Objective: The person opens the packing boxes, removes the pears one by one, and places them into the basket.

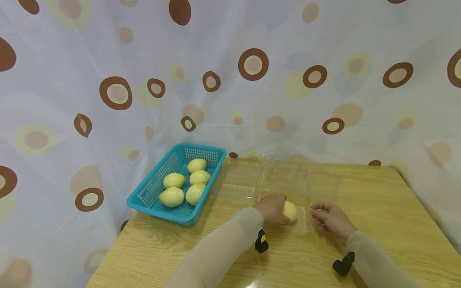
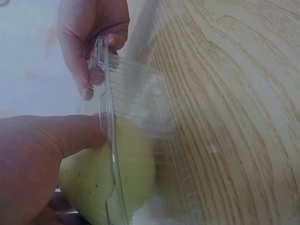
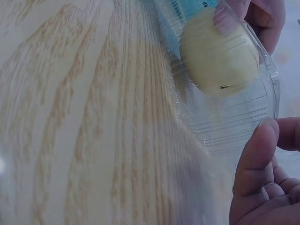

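Note:
My left hand (image 1: 274, 209) grips a pale yellow oval fruit (image 1: 289, 211) at the near wall of a clear plastic box (image 2: 154, 105). In the left wrist view the thumb lies over the fruit's upper side, right at the box rim; the other fingers are mostly hidden behind the fruit. The right wrist view shows the same fruit (image 3: 215, 58) through the box's ribbed wall. My right hand (image 1: 333, 220) pinches the box's rim between thumb and forefinger, to the right of the fruit, with its other fingers curled.
A blue plastic basket (image 1: 162, 216) stands at the table's left with several similar fruits (image 1: 172, 197) in it. More clear plastic packaging (image 1: 239, 180) lies between the basket and the hands. A patterned curtain (image 1: 223, 72) hangs behind the wooden table (image 1: 374, 200).

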Tool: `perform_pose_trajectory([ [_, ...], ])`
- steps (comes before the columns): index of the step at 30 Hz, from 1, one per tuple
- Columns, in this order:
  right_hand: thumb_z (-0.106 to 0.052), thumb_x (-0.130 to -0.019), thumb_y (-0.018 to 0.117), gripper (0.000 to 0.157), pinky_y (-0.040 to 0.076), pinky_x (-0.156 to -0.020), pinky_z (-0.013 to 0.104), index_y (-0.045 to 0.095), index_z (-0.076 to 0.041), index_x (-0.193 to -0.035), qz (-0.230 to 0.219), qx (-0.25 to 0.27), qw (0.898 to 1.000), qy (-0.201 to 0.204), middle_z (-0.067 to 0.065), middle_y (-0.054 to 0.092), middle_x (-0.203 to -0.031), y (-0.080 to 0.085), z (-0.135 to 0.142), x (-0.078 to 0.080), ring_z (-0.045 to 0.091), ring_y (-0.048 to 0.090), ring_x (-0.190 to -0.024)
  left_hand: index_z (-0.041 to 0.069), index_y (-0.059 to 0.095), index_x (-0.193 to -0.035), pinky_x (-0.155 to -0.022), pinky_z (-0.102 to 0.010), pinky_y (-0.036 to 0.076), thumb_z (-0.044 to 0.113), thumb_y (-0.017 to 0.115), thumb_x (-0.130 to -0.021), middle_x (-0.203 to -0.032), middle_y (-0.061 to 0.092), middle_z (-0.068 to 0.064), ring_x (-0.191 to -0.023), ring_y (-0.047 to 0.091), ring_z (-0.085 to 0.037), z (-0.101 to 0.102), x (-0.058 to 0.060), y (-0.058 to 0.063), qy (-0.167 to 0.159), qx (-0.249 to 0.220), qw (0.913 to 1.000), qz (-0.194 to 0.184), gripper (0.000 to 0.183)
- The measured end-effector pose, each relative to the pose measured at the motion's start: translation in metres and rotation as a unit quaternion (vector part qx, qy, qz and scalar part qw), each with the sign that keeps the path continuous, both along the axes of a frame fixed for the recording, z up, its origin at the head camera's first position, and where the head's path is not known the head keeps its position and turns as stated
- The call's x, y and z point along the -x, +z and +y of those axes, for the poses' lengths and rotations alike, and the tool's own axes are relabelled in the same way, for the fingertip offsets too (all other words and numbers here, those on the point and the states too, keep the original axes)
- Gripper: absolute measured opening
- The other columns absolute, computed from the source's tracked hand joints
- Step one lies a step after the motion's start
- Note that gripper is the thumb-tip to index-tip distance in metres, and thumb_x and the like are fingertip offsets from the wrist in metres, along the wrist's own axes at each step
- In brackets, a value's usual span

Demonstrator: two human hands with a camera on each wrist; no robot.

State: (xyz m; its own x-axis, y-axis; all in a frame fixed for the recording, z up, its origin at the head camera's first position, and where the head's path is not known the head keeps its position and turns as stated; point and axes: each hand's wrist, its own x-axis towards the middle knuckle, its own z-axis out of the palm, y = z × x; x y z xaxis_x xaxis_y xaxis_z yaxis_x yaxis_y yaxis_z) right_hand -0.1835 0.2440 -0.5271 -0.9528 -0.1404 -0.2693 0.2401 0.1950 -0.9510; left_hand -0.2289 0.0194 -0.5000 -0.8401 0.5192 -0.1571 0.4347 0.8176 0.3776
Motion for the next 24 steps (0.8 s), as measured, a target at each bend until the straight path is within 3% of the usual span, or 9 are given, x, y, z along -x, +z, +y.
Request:
perform_pose_trajectory([
  [6, -0.028, -0.098, 0.057, 0.052, 0.054, -0.062, 0.028, 0.041, 0.008, -0.132, 0.004, -0.006, 1.0, 0.004, 0.01, 0.054, -0.102, -0.002, 0.001, -0.001, 0.012, 0.055, -0.072, 0.014, 0.054, -0.124, -0.064, -0.022, 0.046, 0.043, 0.082, -0.074, -0.098, 0.058, 0.008, -0.077, 0.053, -0.006, -0.002, -0.003, 0.004, -0.01, 0.009, 0.9998, 0.016, 0.065],
  [16, -0.031, -0.098, 0.057, 0.055, 0.054, -0.063, 0.03, 0.04, 0.007, -0.134, 0.006, -0.007, 1.0, 0.006, 0.011, 0.054, -0.102, -0.005, 0.002, -0.002, 0.014, 0.056, -0.073, 0.014, 0.05, -0.133, -0.07, -0.021, 0.047, 0.044, 0.08, -0.076, -0.111, 0.061, 0.005, -0.086, 0.055, -0.006, -0.005, -0.014, 0.021, -0.019, 0.004, 0.9988, 0.046, 0.071],
  [24, -0.031, -0.099, 0.055, 0.054, 0.054, -0.062, 0.029, 0.04, 0.008, -0.134, 0.013, -0.006, 1.0, 0.004, 0.012, 0.053, -0.104, -0.006, 0.001, -0.003, 0.014, 0.055, -0.073, 0.012, 0.048, -0.135, -0.076, -0.022, 0.048, 0.045, 0.078, -0.077, -0.117, 0.06, 0.003, -0.096, 0.058, -0.009, -0.018, -0.02, 0.045, -0.044, 0.007, 0.995, 0.089, 0.072],
])
